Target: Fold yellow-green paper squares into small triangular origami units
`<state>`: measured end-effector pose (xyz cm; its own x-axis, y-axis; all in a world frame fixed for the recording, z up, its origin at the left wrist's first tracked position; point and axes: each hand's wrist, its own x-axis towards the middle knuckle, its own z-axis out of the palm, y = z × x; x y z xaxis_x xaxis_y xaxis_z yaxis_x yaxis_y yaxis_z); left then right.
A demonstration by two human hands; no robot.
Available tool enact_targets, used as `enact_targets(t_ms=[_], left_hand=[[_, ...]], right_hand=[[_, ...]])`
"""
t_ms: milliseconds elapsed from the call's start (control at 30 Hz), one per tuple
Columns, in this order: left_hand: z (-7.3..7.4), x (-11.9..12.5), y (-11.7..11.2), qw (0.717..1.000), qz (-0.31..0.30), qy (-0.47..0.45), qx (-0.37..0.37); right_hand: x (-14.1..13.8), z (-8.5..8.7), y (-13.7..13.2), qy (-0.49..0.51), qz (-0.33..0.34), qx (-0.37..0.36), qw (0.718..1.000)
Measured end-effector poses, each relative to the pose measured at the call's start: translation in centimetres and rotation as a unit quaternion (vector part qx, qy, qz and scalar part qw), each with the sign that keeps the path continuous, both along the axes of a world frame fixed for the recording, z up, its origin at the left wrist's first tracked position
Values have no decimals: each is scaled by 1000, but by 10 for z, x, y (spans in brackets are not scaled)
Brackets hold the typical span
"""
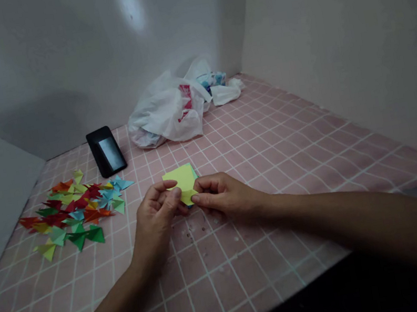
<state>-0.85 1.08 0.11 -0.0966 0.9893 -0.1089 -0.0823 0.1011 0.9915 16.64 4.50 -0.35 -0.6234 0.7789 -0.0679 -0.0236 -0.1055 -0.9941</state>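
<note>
My left hand [156, 223] and my right hand [223, 193] meet over a small sheet of yellow-green folded paper [182, 179], pinching it from either side between fingers and thumbs. A sliver of blue paper [193, 171] shows behind its edge, so the piece seems to have a blue layer or second sheet; my fingers hide most of that. To the left of my left hand lies a loose heap of small folded paper pieces [70, 213] in red, orange, green, yellow and blue.
The hands work over a pink tiled surface [256, 153] with white grout, walled by white panels at the back and sides. A black phone [106, 151] leans near the back, beside a crumpled white plastic bag [167, 112] and a tissue pack [212, 80].
</note>
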Motion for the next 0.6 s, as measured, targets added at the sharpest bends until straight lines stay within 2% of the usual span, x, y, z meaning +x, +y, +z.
enact_targets(t_ms=[67, 133, 300, 600], left_hand=[[2, 0, 0, 999, -29, 16, -19], [4, 1, -1, 999, -29, 18, -21], [4, 3, -4, 999, 23, -13, -20], [-1, 2, 1, 992, 117, -46, 3]], right_hand=[[0, 1, 0, 2, 3, 7, 1000], [1, 0, 1, 1, 10, 6, 1000], [1, -7, 8, 19, 7, -11, 1000], [1, -10, 14, 47, -75, -50, 995]])
